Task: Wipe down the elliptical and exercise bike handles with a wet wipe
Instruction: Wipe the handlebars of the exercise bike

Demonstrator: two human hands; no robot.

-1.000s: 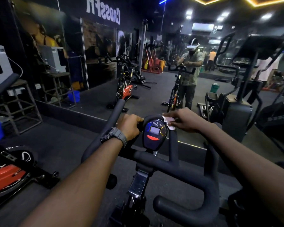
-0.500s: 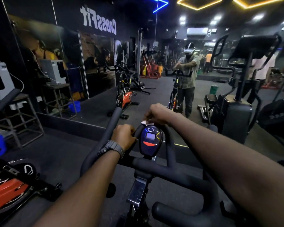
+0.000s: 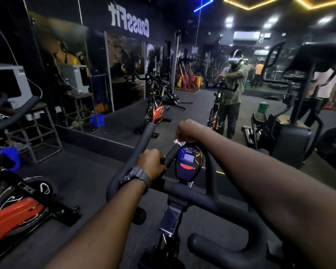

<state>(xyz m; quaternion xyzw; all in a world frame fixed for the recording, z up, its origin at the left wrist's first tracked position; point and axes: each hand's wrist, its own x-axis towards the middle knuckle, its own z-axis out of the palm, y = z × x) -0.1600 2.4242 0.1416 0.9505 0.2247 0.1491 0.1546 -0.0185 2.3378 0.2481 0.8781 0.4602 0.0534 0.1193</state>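
Observation:
The exercise bike's black padded handlebar (image 3: 211,202) fills the lower middle, with a small console (image 3: 188,164) at its centre. My left hand (image 3: 152,164), a watch on its wrist, grips the inner loop bar just left of the console. My right hand (image 3: 188,132) is curled over the top of that loop above the console and holds a white wet wipe (image 3: 178,142) against the bar; only a corner of the wipe shows under the fingers.
A wall mirror (image 3: 182,94) stands ahead and reflects the gym and me at the bike. An elliptical (image 3: 293,136) stands to the right. A red and black bike (image 3: 17,208) is low on the left, with metal stools (image 3: 39,129) and a blue bucket (image 3: 11,158) behind it.
My right hand with the wipe slid left along the top of the loop, from right of the console to above it. The left hand kept its grip. The view tilted slightly.

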